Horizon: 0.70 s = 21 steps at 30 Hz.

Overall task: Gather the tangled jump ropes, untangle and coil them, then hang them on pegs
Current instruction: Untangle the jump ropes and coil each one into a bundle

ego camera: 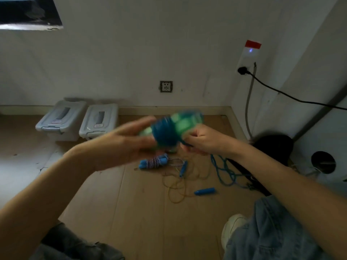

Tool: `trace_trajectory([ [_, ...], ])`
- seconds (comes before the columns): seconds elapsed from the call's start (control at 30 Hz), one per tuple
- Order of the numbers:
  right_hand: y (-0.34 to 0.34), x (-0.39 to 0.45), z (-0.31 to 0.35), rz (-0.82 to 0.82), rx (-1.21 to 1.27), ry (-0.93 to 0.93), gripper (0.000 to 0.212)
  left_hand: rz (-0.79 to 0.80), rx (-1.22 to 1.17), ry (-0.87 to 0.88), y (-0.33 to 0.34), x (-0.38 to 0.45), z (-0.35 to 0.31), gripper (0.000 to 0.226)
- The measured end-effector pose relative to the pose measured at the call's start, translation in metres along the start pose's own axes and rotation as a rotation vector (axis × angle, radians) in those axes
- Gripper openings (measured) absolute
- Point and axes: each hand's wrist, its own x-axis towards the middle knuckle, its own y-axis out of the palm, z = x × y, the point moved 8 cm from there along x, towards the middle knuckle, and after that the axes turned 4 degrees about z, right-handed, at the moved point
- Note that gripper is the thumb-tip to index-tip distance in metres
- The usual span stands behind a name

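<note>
Head view: we see the right hand (201, 140) pinching blue cord beside the blurred green handles (180, 124) wound in blue rope — left hand (120, 145) fingers straight, touching the bundle. Loose ropes (187, 171) lie on open cardboard floor (142, 212) — bins (78, 121) along the wall edge.

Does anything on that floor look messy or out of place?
Yes. A thin yellowish rope sprawls in loose tangled loops on the floor, a blue handle lying at its edge. A blue cord trails down from the bundle in the right hand.
</note>
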Motion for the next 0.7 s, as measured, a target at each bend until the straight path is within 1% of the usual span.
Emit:
trace_trajectory([
  [0.03,0.004,-0.002,-0.003,0.008,0.046,0.014,0.048,-0.223,-0.191,0.080,-0.027,-0.001,-0.005,0.025],
  [0.07,0.006,-0.003,-0.003,0.011,0.038,0.013,0.048,-0.437,-0.274,0.121,-0.052,-0.003,-0.002,0.025],
  [0.1,0.006,-0.004,0.000,0.006,-0.022,-0.011,0.045,-0.611,-0.215,0.080,-0.069,-0.007,0.005,0.024],
  [0.13,0.005,-0.005,0.005,0.002,-0.117,-0.046,0.040,-0.710,-0.020,-0.044,-0.077,-0.010,0.014,0.023],
  [0.17,0.001,-0.005,0.010,0.000,-0.230,-0.077,0.035,-0.716,0.259,-0.199,-0.078,-0.010,0.024,0.022],
  [0.2,-0.002,-0.005,0.014,-0.005,-0.334,-0.093,0.031,-0.651,0.532,-0.308,-0.072,-0.007,0.032,0.021],
  [0.23,-0.006,-0.005,0.016,-0.014,-0.410,-0.095,0.027,-0.529,0.739,-0.367,-0.062,-0.001,0.038,0.022],
  [0.27,-0.010,-0.005,0.017,-0.022,-0.446,-0.089,0.024,-0.356,0.842,-0.397,-0.046,0.005,0.046,0.023],
  [0.3,-0.012,-0.004,0.015,-0.026,-0.450,-0.081,0.021,-0.161,0.832,-0.419,-0.027,0.008,0.053,0.023],
  [0.37,-0.013,-0.002,0.012,-0.015,-0.421,-0.073,0.022,0.187,0.625,-0.434,0.007,0.001,0.056,0.024],
  [0.4,-0.011,-0.001,0.011,-0.018,-0.399,-0.082,0.029,0.278,0.538,-0.406,0.014,-0.004,0.051,0.026],
  [0.43,-0.009,0.000,0.010,-0.033,-0.356,-0.099,0.038,0.290,0.455,-0.357,0.014,-0.007,0.044,0.031],
  [0.47,-0.009,-0.001,0.010,-0.054,-0.280,-0.115,0.046,0.230,0.349,-0.298,0.008,-0.007,0.037,0.038],
  [0.5,-0.008,-0.002,0.009,-0.066,-0.172,-0.124,0.051,0.131,0.191,-0.249,0.000,-0.008,0.031,0.044],
  [0.53,-0.007,-0.003,0.007,-0.060,-0.051,-0.122,0.053,0.049,0.007,-0.188,-0.007,-0.007,0.026,0.044],
  [0.6,0.002,-0.004,0.003,0.014,0.143,-0.087,0.044,-0.069,-0.236,0.001,-0.017,-0.003,0.013,0.038],
  [0.67,0.015,-0.005,0.003,0.091,0.236,-0.078,0.029,-0.182,-0.401,0.165,-0.028,0.002,0.003,0.033],
  [0.7,0.023,-0.005,0.003,0.119,0.295,-0.075,0.027,-0.218,-0.446,0.225,-0.031,0.004,-0.001,0.036],
])
